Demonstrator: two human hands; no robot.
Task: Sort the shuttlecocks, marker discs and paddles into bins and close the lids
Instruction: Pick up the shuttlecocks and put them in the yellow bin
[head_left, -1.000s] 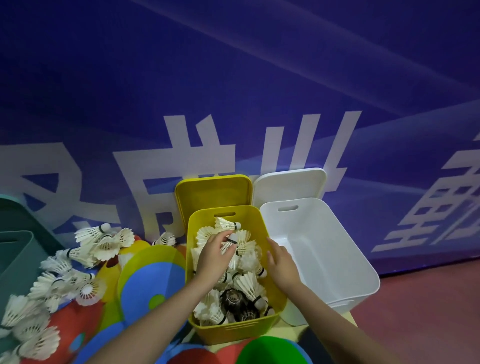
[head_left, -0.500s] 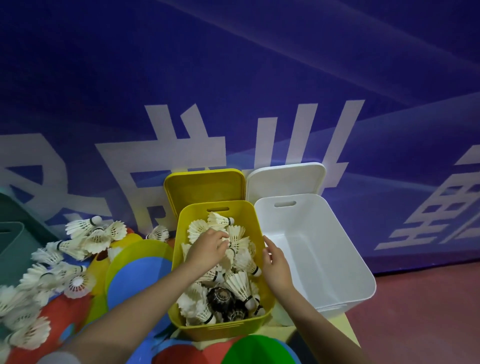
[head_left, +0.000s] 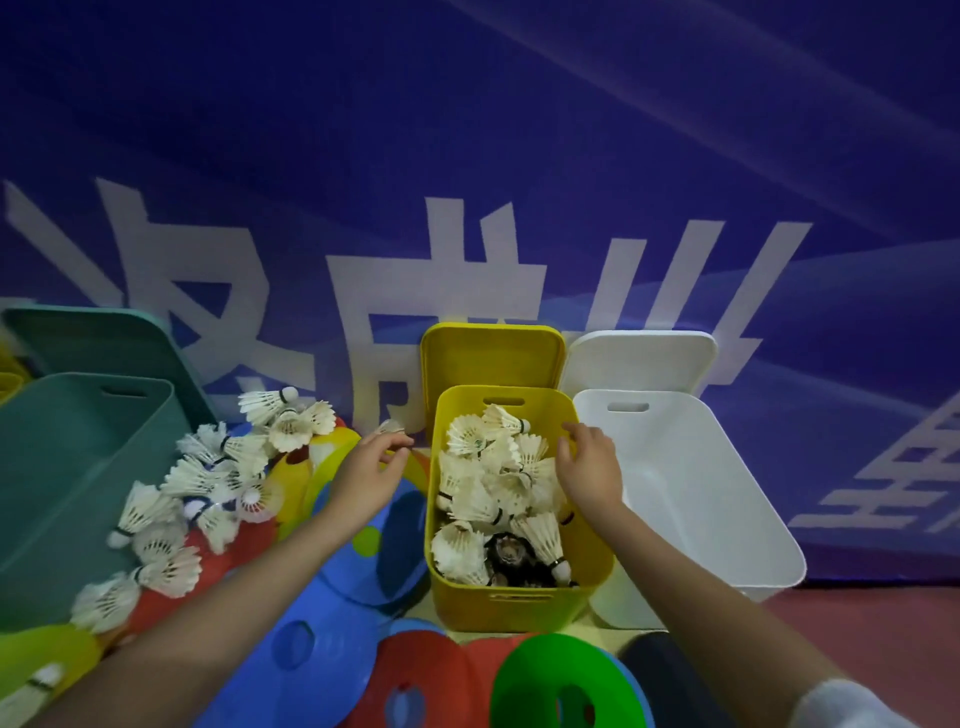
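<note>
Now the right hand (head_left: 589, 470) hovers with fingers loosely spread over the yellow bin (head_left: 519, 597) heaped with shuttlecocks (head_left: 493, 467), while the left hand (head_left: 371, 475), at its nine o'clock, curls half-closed fingers toward a lone shuttlecock (head_left: 389, 427) above marker discs (head_left: 332, 660), grip unclear.

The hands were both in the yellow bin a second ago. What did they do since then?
The left hand came out of the yellow bin and moved left, reaching for a shuttlecock lying beside it. The right hand slid back along the bin's right wall, fingers open. The shuttlecocks in the bin, the white bin and the discs stayed put.
</note>
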